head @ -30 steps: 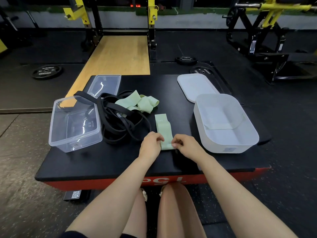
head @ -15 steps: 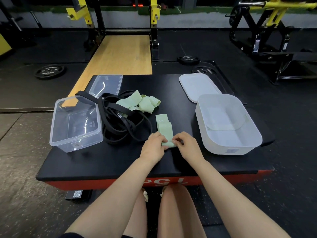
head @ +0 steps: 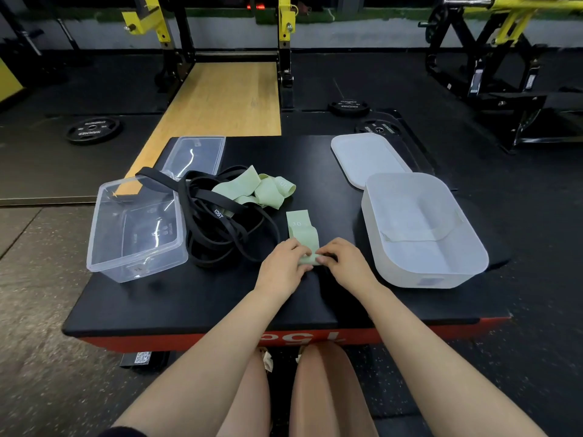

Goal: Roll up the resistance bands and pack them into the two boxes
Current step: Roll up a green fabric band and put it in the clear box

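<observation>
**Green band rolls further up from its near end**

Over the last second the flat tail of the light green band [head: 302, 234] has grown shorter: the roll pinched at its near end has thickened and crept away from the front edge of the tabletop [head: 195, 304], towards the middle. The left hand [head: 281, 269] and right hand [head: 345, 266] both have their fingers [head: 321, 259] curled on the roll, pinching it from either side. The printed far end of the band lies flat and free.

I judge this to be the first band in hand, with nothing packed yet. The clear box [head: 135, 231] at the left edge and the white box [head: 422, 231] at the right edge both look empty of rolls; the white one seems to hold only a divider strip. A heap of black bands [head: 220, 234] with more green bands [head: 255, 190] lying on it waits in the middle of the tabletop. Two lids, clear [head: 195, 154] and white [head: 366, 157], rest near the far edge.
</observation>
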`<control>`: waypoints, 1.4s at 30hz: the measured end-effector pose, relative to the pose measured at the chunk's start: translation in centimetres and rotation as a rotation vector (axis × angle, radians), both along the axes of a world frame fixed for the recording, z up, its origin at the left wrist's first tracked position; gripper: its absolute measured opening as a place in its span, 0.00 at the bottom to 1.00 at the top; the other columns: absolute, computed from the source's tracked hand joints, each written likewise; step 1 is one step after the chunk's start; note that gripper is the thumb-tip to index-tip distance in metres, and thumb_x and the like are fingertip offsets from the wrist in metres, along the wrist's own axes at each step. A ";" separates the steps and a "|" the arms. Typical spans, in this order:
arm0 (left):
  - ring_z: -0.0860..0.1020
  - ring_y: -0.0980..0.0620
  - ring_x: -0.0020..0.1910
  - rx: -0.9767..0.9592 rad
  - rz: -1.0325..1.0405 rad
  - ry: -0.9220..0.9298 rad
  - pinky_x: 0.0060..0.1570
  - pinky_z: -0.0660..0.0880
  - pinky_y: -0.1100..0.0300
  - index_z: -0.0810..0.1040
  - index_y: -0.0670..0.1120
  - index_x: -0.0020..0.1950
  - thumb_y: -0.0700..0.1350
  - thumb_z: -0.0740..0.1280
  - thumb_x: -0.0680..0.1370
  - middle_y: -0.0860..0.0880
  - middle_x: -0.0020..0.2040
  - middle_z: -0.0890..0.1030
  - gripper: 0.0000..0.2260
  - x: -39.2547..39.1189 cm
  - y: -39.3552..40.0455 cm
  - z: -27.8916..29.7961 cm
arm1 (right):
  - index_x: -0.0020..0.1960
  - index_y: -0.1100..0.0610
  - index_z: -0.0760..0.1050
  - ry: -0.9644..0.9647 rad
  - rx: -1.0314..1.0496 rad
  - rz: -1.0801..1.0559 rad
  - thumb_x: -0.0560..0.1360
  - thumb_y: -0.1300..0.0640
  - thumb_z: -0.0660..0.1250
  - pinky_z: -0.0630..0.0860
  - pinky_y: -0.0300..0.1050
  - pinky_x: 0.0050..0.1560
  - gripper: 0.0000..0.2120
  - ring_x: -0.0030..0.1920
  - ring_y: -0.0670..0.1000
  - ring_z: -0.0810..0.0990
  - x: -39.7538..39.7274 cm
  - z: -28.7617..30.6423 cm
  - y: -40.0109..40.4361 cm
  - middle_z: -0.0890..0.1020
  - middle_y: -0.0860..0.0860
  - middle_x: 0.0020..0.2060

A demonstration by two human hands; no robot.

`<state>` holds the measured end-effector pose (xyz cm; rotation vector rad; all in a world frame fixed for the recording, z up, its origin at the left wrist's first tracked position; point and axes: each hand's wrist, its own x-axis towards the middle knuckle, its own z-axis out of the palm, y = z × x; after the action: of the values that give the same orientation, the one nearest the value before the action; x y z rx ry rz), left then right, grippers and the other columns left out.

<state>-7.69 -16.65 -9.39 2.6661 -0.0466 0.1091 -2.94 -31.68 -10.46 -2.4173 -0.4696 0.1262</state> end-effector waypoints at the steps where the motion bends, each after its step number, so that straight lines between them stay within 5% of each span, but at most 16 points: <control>1: 0.71 0.52 0.58 0.019 0.000 0.005 0.53 0.71 0.59 0.75 0.48 0.63 0.47 0.66 0.77 0.52 0.57 0.73 0.14 0.0 0.0 0.0 | 0.55 0.58 0.81 0.013 0.001 -0.010 0.77 0.57 0.66 0.65 0.38 0.49 0.10 0.52 0.50 0.75 0.2 0.0 0.1 0.78 0.51 0.49; 11: 0.74 0.51 0.56 0.008 0.112 0.056 0.51 0.71 0.58 0.76 0.49 0.60 0.45 0.65 0.78 0.52 0.56 0.75 0.11 1.4 0.1 0.4 | 0.52 0.56 0.79 -0.115 0.107 -0.029 0.74 0.58 0.69 0.75 0.46 0.51 0.07 0.48 0.48 0.77 -0.4 -0.9 0.2 0.78 0.46 0.46; 18: 0.74 0.49 0.58 -0.081 0.169 0.109 0.54 0.71 0.56 0.77 0.49 0.60 0.44 0.63 0.79 0.49 0.56 0.77 0.10 2.3 0.3 0.1 | 0.57 0.57 0.78 -0.081 0.021 0.019 0.74 0.58 0.69 0.69 0.40 0.53 0.12 0.53 0.49 0.75 1.2 -0.9 0.5 0.79 0.48 0.52; 23: 0.72 0.52 0.57 -0.149 0.197 0.014 0.52 0.73 0.55 0.80 0.45 0.57 0.43 0.63 0.79 0.51 0.56 0.74 0.09 2.6 0.3 -0.2 | 0.56 0.57 0.79 -0.022 0.021 0.044 0.75 0.58 0.67 0.68 0.39 0.52 0.10 0.51 0.48 0.75 2.5 -0.4 0.6 0.74 0.45 0.46; 31: 0.71 0.51 0.57 0.014 0.067 -0.015 0.52 0.73 0.54 0.75 0.47 0.60 0.47 0.64 0.78 0.52 0.56 0.74 0.12 2.6 0.4 -0.2 | 0.56 0.56 0.80 0.131 0.008 -0.003 0.75 0.55 0.68 0.68 0.39 0.49 0.10 0.47 0.47 0.75 4.2 0.7 1.1 0.79 0.50 0.48; 37: 0.73 0.50 0.59 0.150 0.052 0.018 0.56 0.67 0.57 0.74 0.48 0.63 0.46 0.63 0.79 0.51 0.59 0.75 0.13 4.1 0.9 0.2 | 0.50 0.57 0.79 -0.081 0.113 -0.061 0.75 0.60 0.67 0.73 0.42 0.49 0.05 0.44 0.46 0.74 3.2 0.2 2.0 0.77 0.48 0.46; 42: 0.71 0.50 0.60 0.188 0.064 0.039 0.56 0.65 0.58 0.73 0.49 0.66 0.47 0.59 0.80 0.52 0.61 0.74 0.14 5.0 1.1 0.1 | 0.57 0.58 0.78 -0.175 0.008 0.034 0.75 0.57 0.68 0.71 0.41 0.50 0.11 0.53 0.50 0.76 2.9 -0.9 1.5 0.78 0.48 0.53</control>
<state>-2.67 -15.53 -9.25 2.8571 0.0427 0.0762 -0.04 -30.16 -11.38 -2.4235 -0.5897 -0.0736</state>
